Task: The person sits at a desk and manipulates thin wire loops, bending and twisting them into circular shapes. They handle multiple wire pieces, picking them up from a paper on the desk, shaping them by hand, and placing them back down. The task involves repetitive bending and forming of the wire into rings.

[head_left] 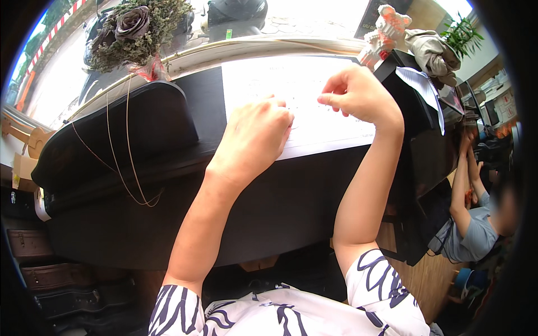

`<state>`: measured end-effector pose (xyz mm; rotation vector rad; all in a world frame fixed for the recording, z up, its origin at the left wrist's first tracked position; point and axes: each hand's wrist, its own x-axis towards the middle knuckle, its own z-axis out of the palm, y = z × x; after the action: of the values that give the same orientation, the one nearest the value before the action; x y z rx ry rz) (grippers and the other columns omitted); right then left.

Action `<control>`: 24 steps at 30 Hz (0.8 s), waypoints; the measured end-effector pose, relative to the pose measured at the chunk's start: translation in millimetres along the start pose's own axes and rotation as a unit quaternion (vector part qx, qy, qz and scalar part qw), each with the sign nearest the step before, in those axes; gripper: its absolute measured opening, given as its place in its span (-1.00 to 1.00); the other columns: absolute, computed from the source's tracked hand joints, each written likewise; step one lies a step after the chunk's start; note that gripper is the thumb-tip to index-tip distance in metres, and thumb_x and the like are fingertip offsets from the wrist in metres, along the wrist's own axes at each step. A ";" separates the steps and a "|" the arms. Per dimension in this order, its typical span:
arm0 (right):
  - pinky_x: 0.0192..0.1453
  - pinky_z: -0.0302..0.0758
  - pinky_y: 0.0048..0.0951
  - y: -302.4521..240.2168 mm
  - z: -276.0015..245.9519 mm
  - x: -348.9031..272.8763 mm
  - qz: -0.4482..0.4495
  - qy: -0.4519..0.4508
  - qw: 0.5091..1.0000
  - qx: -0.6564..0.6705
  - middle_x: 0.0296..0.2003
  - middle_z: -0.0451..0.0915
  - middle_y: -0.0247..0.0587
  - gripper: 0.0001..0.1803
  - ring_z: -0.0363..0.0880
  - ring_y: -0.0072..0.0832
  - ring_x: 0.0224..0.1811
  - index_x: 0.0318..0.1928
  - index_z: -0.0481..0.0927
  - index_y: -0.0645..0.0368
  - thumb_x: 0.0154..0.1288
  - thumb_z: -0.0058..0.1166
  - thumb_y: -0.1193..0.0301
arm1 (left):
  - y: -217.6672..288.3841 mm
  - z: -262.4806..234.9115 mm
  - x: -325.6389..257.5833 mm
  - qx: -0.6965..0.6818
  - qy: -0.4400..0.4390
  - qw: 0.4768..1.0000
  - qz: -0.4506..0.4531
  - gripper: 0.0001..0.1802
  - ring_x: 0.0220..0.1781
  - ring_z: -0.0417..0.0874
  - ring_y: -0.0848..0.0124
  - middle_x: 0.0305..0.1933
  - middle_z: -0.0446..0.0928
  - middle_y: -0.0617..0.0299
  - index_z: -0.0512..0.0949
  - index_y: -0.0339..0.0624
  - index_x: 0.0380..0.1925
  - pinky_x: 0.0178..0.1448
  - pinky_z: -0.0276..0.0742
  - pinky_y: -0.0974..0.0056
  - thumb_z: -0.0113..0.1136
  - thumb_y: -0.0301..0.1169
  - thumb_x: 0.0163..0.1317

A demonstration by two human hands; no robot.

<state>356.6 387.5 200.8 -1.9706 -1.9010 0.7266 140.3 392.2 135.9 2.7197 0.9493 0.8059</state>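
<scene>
The white sheet (314, 131) lies flat on the black table (280, 207), near the window side and with its near edge exposed between the forearms. The left hand (258, 129) is back-uppermost over the left part of the sheet, fingers curled into a loose fist. The right hand (363, 96) is over the right part, bent sharply at the wrist, fingers half folded, with thumb and forefinger directed toward the left hand. The sheet is overexposed and the left fingertips are hidden, so whether either hand holds anything fine, or presses on the paper, cannot be told. A dried bouquet with a dark rose (134, 25) stands left of the sheet; thin cord loops (129, 145) hang below it. At right: a pink-and-white bear figure (392, 25), a beige cloth item (434, 56), a folded white paper (423, 88) and a green plant (462, 36). A second person (476, 229) in a grey-blue top is at far right.
</scene>
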 end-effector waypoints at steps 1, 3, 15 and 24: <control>-0.51 0.44 -0.55 1.2 5.1 4.7 0.001 -0.012 1.000 0.000 -0.58 0.61 -0.27 -0.83 0.53 -0.63 -0.61 -0.30 0.71 0.31 0.18 0.32 0.43 | -1.0 -1.5 -0.7 -0.006 -0.002 1.000 0.003 -0.94 -0.22 0.65 0.18 -0.38 0.60 0.14 0.68 -0.25 -0.47 -0.11 0.56 0.13 0.35 -0.49 0.07; -0.55 0.45 -0.52 8.5 18.5 12.6 0.009 -0.034 0.999 0.002 -0.58 0.63 -0.25 -0.80 0.55 -0.58 -0.63 -0.31 0.71 0.33 0.16 0.32 0.42 | 0.5 -8.0 -0.1 -0.080 -0.024 0.996 -0.020 -0.93 -0.24 0.67 0.17 -0.35 0.63 0.14 0.69 -0.24 -0.43 -0.11 0.56 0.15 0.38 -0.49 0.06; -0.19 0.54 -0.36 -2.2 25.9 19.3 -0.105 -0.027 0.994 -0.012 -0.42 0.67 -0.26 -0.86 0.64 -0.48 -0.32 -0.29 0.70 0.15 0.24 0.29 0.35 | -22.2 -11.9 3.3 -0.134 0.095 0.984 -0.076 -0.71 -0.31 0.69 0.25 -0.30 0.70 0.04 0.72 -0.27 -0.19 -0.19 0.57 0.23 0.46 -0.49 0.03; -0.38 0.51 -0.60 -7.2 22.1 18.1 -0.243 -0.018 0.947 0.211 -0.50 0.63 -0.28 -0.91 0.60 -0.62 -0.51 -0.29 0.66 0.19 0.33 0.27 0.45 | -26.2 -29.3 5.3 -0.345 0.083 0.917 -0.182 -0.81 -0.32 0.72 0.47 -0.32 0.74 0.14 0.74 -0.30 -0.19 -0.21 0.63 0.39 0.34 -0.62 0.18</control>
<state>338.2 403.2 183.9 -1.1773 -1.9366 0.9221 114.1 415.1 154.9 1.8313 0.9308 1.0534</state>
